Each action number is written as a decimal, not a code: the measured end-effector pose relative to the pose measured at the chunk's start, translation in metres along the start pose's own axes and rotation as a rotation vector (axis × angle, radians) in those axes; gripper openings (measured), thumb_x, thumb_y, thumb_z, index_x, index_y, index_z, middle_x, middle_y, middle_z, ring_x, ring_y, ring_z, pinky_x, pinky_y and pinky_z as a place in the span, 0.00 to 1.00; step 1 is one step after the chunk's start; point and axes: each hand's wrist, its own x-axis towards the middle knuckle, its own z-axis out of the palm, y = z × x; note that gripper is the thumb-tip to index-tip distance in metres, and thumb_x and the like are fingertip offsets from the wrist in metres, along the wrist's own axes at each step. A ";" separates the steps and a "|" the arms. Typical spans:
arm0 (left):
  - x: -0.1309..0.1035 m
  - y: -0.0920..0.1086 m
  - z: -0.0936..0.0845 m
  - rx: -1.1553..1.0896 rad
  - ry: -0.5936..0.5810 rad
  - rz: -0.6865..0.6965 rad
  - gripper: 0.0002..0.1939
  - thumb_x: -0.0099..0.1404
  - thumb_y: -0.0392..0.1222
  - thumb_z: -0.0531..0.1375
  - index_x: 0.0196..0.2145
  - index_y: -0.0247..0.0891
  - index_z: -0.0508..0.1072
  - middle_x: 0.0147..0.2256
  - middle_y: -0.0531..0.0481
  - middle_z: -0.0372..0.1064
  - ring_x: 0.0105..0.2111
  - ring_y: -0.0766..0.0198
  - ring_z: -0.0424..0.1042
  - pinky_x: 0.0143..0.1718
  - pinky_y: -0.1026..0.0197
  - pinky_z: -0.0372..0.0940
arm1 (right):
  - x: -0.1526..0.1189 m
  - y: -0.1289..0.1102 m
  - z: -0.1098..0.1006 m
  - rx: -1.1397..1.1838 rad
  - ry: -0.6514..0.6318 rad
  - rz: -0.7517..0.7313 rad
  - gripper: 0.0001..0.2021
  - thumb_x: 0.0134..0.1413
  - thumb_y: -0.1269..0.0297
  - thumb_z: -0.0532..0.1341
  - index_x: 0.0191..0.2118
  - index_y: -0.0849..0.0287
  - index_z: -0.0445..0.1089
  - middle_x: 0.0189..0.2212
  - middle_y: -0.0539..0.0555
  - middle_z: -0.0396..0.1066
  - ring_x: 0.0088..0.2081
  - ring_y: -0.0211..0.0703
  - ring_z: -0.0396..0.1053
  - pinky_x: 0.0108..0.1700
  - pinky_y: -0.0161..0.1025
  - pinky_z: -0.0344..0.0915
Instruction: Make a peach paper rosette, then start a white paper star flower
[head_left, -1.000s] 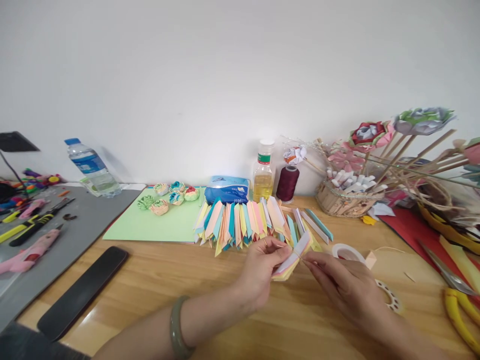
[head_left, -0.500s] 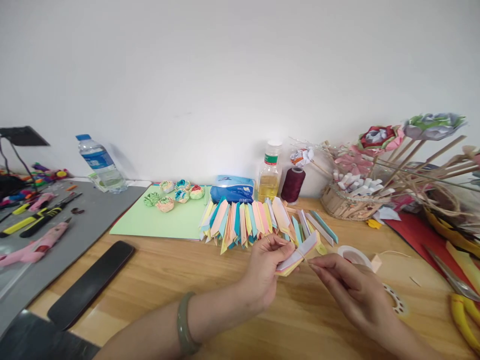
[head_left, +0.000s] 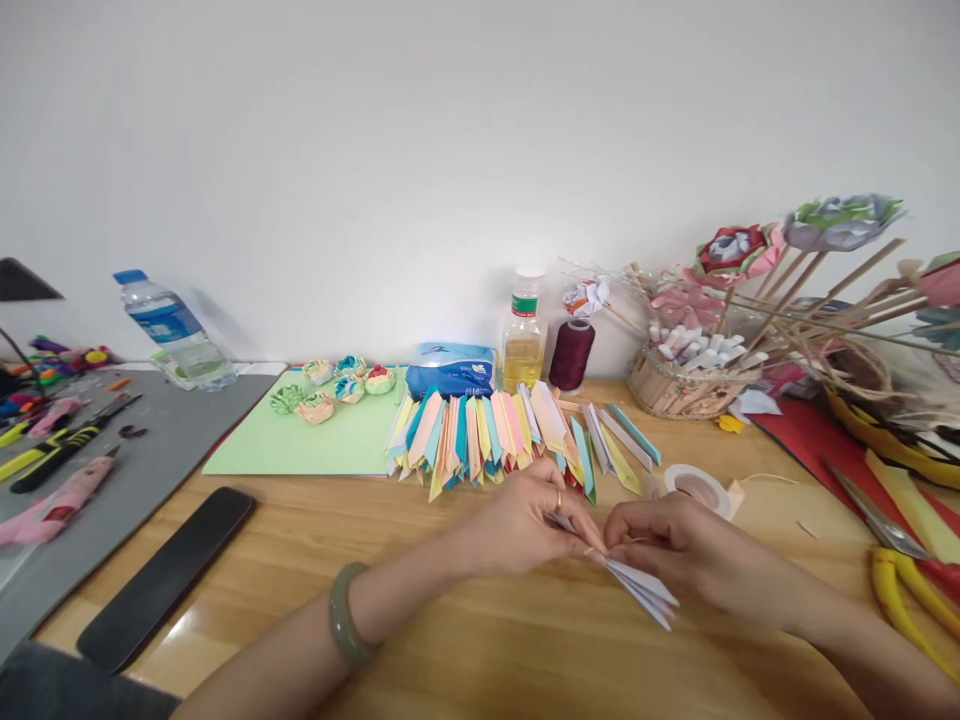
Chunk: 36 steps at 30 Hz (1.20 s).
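In my left hand (head_left: 529,520) is a bundle of folded paper strips (head_left: 643,590), pinched near its middle. The strips' pale white and lilac ends fan out below my fingertips, toward the lower right. A thin tan string (head_left: 595,553) crosses the bundle at the pinch. My right hand (head_left: 675,545) is closed with thumb and forefinger together, right beside the left fingertips at the string; the bit between its fingers is mostly hidden. Just behind both hands lies a pile of folded paper strips (head_left: 480,440) in several colours.
Behind the pile stand a tissue pack (head_left: 451,370), a bottle of yellow liquid (head_left: 523,345) and a maroon thread spool (head_left: 572,357). Tape (head_left: 701,490) and scissors (head_left: 885,520) lie right, below a basket (head_left: 682,390). Left are a phone (head_left: 166,578) and paper rosettes (head_left: 316,407) on green sheets.
The bundle has turned from pointing up-right to pointing down-right. My left hand has rolled over it, and my right hand has come in against the left fingertips. The view has shifted slightly.
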 end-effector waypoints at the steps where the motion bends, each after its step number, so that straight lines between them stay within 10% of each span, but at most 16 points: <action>1: -0.001 -0.001 0.001 0.108 -0.043 0.039 0.03 0.53 0.37 0.62 0.24 0.38 0.76 0.23 0.51 0.71 0.32 0.65 0.60 0.35 0.64 0.57 | -0.001 0.000 0.003 -0.081 -0.002 -0.020 0.11 0.55 0.64 0.51 0.27 0.59 0.67 0.19 0.47 0.65 0.22 0.34 0.59 0.22 0.31 0.51; 9: -0.010 -0.019 0.009 0.517 -0.304 0.276 0.12 0.61 0.32 0.51 0.30 0.36 0.75 0.33 0.49 0.74 0.34 0.66 0.68 0.37 0.65 0.61 | 0.005 0.008 0.018 -0.519 0.066 -0.077 0.11 0.45 0.77 0.53 0.23 0.59 0.71 0.21 0.50 0.72 0.22 0.36 0.64 0.24 0.33 0.47; 20: -0.009 -0.011 0.011 -0.035 -0.256 -0.396 0.08 0.54 0.35 0.59 0.32 0.33 0.77 0.27 0.49 0.74 0.27 0.66 0.69 0.31 0.66 0.62 | 0.008 0.012 0.027 -0.549 0.041 -0.093 0.08 0.48 0.73 0.54 0.23 0.60 0.68 0.20 0.51 0.72 0.20 0.36 0.63 0.22 0.33 0.43; 36: -0.012 -0.015 0.025 0.050 -0.100 -0.516 0.07 0.47 0.38 0.64 0.25 0.35 0.71 0.25 0.51 0.72 0.28 0.63 0.70 0.27 0.65 0.59 | -0.009 0.004 -0.003 -0.500 0.032 -0.197 0.08 0.53 0.74 0.52 0.27 0.58 0.65 0.29 0.50 0.66 0.31 0.40 0.64 0.33 0.37 0.54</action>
